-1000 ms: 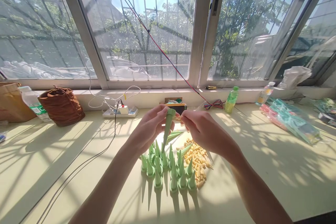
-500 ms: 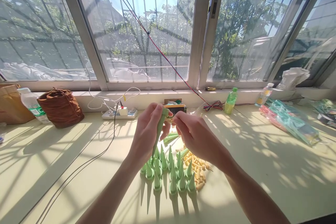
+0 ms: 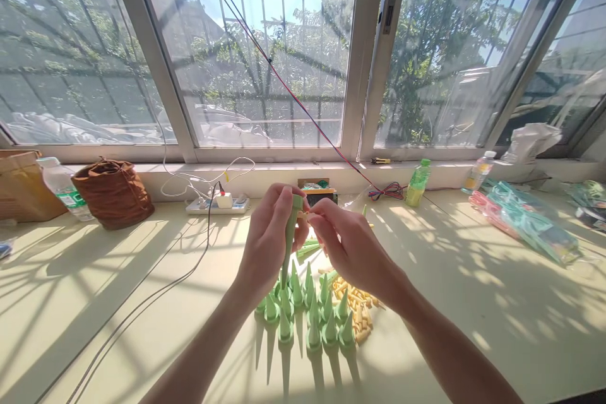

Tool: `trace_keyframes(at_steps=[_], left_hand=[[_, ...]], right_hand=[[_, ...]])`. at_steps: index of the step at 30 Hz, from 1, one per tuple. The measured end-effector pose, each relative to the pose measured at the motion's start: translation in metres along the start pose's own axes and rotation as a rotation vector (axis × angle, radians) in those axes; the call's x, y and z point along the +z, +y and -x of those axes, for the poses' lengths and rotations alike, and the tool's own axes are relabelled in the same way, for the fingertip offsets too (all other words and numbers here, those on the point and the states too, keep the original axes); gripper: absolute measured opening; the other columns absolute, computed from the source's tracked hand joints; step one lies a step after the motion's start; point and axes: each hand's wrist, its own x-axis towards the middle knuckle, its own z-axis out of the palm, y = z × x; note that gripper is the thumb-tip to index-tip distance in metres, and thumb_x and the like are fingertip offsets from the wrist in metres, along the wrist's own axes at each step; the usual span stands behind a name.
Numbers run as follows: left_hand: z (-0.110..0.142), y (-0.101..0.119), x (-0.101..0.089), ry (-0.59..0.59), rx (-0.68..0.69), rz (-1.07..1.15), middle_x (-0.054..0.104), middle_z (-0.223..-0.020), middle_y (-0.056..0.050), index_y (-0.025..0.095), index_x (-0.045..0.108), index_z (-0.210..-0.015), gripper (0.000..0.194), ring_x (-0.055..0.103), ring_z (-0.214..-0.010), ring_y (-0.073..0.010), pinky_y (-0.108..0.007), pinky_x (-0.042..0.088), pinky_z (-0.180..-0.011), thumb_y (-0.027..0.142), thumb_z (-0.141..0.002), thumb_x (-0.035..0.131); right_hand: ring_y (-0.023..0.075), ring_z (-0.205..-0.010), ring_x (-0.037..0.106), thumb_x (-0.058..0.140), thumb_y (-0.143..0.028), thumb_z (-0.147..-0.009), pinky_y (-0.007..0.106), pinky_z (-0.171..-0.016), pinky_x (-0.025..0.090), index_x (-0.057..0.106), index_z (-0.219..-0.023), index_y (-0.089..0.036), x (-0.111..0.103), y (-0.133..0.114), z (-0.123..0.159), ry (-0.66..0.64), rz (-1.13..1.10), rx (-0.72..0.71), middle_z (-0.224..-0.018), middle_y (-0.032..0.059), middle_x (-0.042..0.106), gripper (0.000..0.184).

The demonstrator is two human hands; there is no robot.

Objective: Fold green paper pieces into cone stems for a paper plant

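My left hand (image 3: pixel 266 240) is wrapped round a green cone (image 3: pixel 290 233), its wide end up and its point down. At that wide end my right hand (image 3: pixel 350 237) is closed in a pinch on a small pale yellow piece (image 3: pixel 302 216), mostly hidden by the fingers. Below both hands, several green cones (image 3: pixel 313 329) stand point up on the table. To their right lies a pile of small yellow pieces (image 3: pixel 363 314). More green cones (image 3: pixel 308 249) lie on their sides behind, partly covered by my hands.
A power strip (image 3: pixel 218 204) with cables and a brown cloth bag (image 3: pixel 113 194) are at the back left. A green-capped bottle (image 3: pixel 417 184) stands at the back right, near plastic-wrapped bundles (image 3: pixel 525 218). The window sill (image 3: pixel 274 172) runs along the back.
The held cone has turned a little more upright. My right fingers have shifted slightly at its wide end, and a green tip now shows behind my right hand.
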Motion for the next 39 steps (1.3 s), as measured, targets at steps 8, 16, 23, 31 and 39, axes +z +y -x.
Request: trace_keyframes(at_steps=[8, 16, 23, 31, 39], left_hand=[[0.002, -0.003, 0.004, -0.025, -0.002, -0.023, 0.052, -0.072, 0.002, 0.02, 0.055, -0.091, 0.029, 0.042, -0.043, -0.0042, -0.016, 0.029, -0.037, 0.046, -0.099, 0.045], [0.008, -0.008, 0.009, 0.007, 0.14, -0.157, 0.049, -0.078, 0.002, 0.021, 0.056, -0.092, 0.027, 0.042, -0.045, -0.0046, -0.019, 0.032, -0.039, 0.043, -0.1, 0.042], [0.012, -0.011, 0.009, 0.03, 0.208, -0.273, 0.04, -0.058, 0.005, 0.023, 0.054, -0.093, 0.026, 0.041, -0.044, -0.0083, -0.02, 0.033, -0.041, 0.042, -0.102, 0.039], [0.016, -0.01, 0.013, 0.02, 0.247, -0.264, 0.043, -0.05, 0.006, 0.023, 0.057, -0.097, 0.026, 0.042, -0.038, -0.0081, -0.018, 0.033, -0.037, 0.043, -0.101, 0.042], [0.02, -0.006, 0.013, -0.037, 0.28, -0.293, 0.049, -0.045, 0.007, 0.025, 0.057, -0.099, 0.025, 0.047, -0.033, -0.01, -0.02, 0.039, -0.035, 0.043, -0.101, 0.04]], right_hand=[[0.007, -0.052, 0.036, 0.038, -0.025, -0.103, 0.022, -0.053, 0.03, 0.04, -0.079, -0.021, 0.004, 0.002, -0.002, 0.049, -0.012, -0.077, -0.064, -0.0056, 0.045, 0.025], [0.0079, -0.05, 0.038, 0.035, -0.025, -0.103, 0.022, -0.052, 0.031, 0.034, -0.074, -0.021, 0.005, 0.001, -0.001, 0.044, -0.008, -0.01, -0.06, -0.0058, 0.042, 0.029], [0.0078, -0.05, 0.042, 0.034, -0.026, -0.103, 0.023, -0.054, 0.032, 0.035, -0.072, -0.021, 0.007, -0.001, 0.0, 0.051, -0.057, 0.038, -0.058, -0.0058, 0.046, 0.031], [0.009, -0.051, 0.047, 0.033, -0.032, -0.104, 0.024, -0.053, 0.035, 0.04, -0.071, -0.02, 0.007, -0.006, 0.0, 0.013, -0.177, 0.157, -0.057, -0.0053, 0.046, 0.036], [0.0072, -0.041, 0.048, 0.035, -0.036, -0.104, 0.021, -0.044, 0.036, 0.045, -0.069, -0.019, 0.008, -0.009, 0.0, -0.017, -0.477, 0.204, -0.05, -0.0063, 0.047, 0.04]])
